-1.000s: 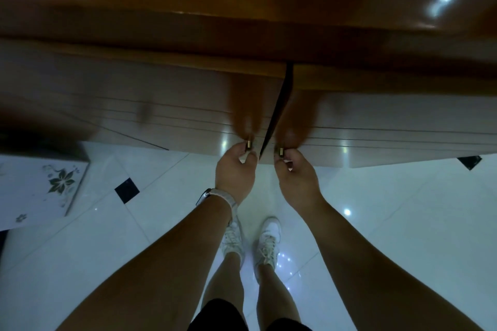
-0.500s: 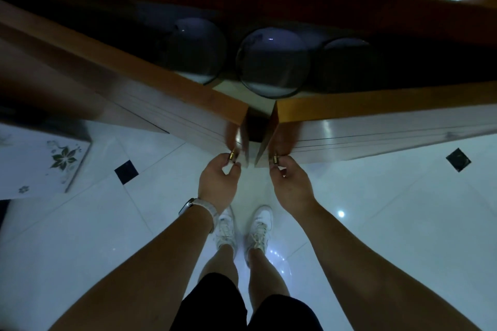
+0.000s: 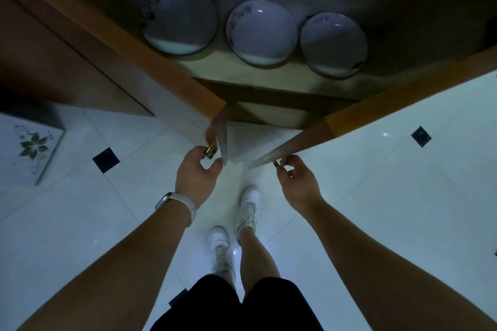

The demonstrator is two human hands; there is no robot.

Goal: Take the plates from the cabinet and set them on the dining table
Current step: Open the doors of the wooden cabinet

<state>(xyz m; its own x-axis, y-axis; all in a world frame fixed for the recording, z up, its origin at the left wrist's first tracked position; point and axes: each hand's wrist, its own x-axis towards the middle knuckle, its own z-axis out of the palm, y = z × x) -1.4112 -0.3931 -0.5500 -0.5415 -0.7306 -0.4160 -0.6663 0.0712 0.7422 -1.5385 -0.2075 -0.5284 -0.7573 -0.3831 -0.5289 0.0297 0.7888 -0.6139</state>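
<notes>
White floor tiles [image 3: 403, 209] below, left hand [image 3: 197, 173] and right hand [image 3: 297, 184] pinch door knobs [image 3: 210, 150], doors half-open; next, release and reach toward three plates [image 3: 262, 31] at 12 o'clock.

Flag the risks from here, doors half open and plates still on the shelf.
1. Both hands are busy: left hand and right hand each pinch a small knob, so a plate needs one grip released first.
2. The three plates sit near the shelf edge; a hasty reach could nudge one off.
3. The left door and right door look only partly open, narrowing the reach.
</notes>
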